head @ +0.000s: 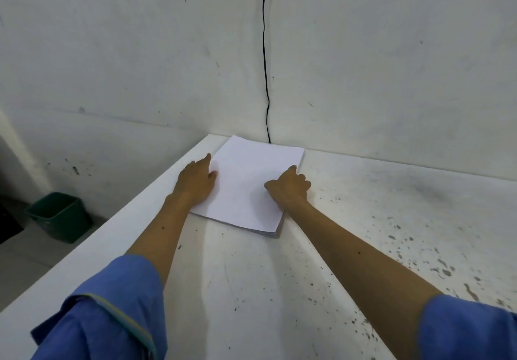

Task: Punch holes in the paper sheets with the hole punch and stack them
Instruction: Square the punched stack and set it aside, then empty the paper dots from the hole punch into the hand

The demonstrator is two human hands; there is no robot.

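Bare workroom: stained wall [391, 65], table [363, 219]

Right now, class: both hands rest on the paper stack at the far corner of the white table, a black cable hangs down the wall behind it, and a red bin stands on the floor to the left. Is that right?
Not quite. The head view shows the bin is green, not red. The rest stands: left hand and right hand on the paper stack, table, cable behind.

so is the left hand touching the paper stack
Touching: the head view shows the left hand resting flat on the left edge of the paper stack.
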